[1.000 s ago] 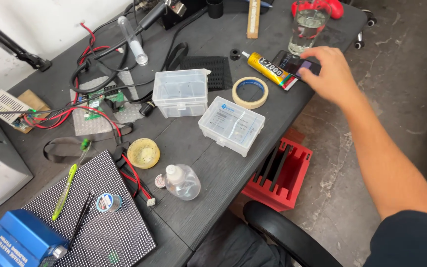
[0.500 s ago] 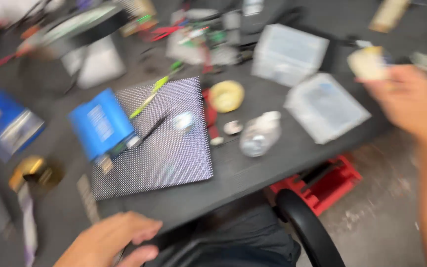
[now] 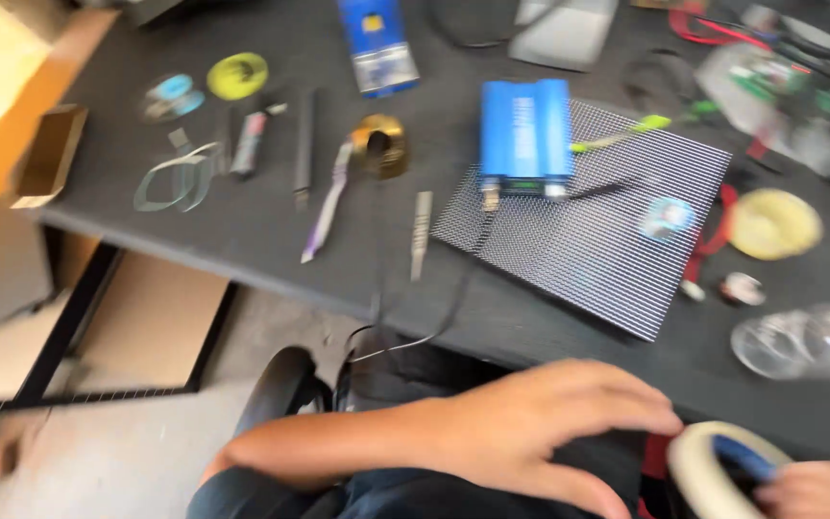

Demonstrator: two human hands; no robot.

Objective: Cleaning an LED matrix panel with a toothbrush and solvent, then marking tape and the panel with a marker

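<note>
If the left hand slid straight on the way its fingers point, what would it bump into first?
Probably the roll of tape held by the right hand; the left hand points right toward it, though blur hides the depth.

A dark table (image 3: 242, 231) carries a grid panel (image 3: 598, 231) and brass spool (image 3: 379, 144).

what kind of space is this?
Probably an electronics workbench or hobby workshop. A dark table holds a grid-patterned panel with a blue metal box on it, and there is loose wiring at the far edge. The right hand holds a tape roll.
</note>
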